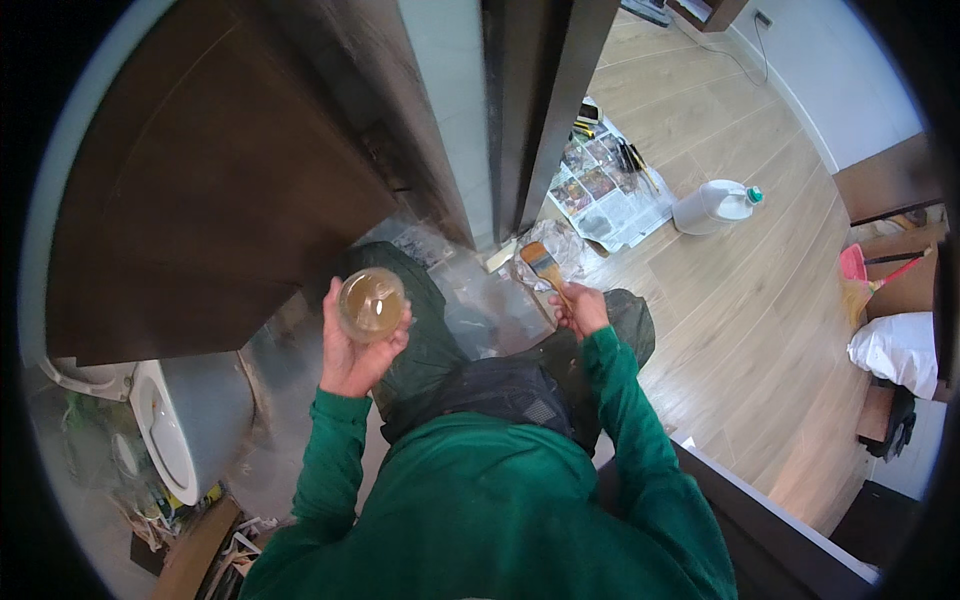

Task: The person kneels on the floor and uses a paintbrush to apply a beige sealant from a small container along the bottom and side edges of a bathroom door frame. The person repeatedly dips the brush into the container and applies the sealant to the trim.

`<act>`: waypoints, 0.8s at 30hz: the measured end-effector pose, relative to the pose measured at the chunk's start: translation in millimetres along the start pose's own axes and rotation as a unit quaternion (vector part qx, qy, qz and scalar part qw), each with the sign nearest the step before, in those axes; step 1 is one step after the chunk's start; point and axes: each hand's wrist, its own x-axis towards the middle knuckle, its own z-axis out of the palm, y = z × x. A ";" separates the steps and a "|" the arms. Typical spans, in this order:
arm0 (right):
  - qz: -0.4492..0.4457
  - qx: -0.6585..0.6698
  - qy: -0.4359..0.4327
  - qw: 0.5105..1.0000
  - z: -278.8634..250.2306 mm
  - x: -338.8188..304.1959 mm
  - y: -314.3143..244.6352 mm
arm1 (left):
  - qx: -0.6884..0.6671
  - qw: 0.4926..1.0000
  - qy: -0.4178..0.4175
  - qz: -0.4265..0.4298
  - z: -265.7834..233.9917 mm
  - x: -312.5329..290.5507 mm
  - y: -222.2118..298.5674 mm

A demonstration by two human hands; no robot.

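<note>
Curling the left hand [352,362] around a clear cup [347,312] of amber liquid [364,296], left of the dark doorframe [545,120], and pinching a wooden-handled flat paintbrush [547,269] in the right hand [585,310], on the doorframe's near side, apparently readying for brushwork, calling next for keeping the cup level.

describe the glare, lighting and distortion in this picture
Head view: black surrounds the fisheye image, and plank lines on the floor curve at right; head view: a bright glint shows in the cup; head view: the brown panel at left looks much darker than the floor.
</note>
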 end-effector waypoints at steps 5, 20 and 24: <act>0.080 0.026 0.001 0.996 22.0 85.5 16.4 | -0.004 0.997 0.069 0.044 -11.4 -29.2 -0.3; -0.036 0.064 -0.010 0.997 45.0 80.9 5.6 | 0.001 0.998 0.058 0.021 -34.5 -25.4 1.9; -0.038 -0.017 0.007 0.999 22.6 46.8 18.3 | -0.008 0.999 0.049 0.015 -34.3 -19.9 1.4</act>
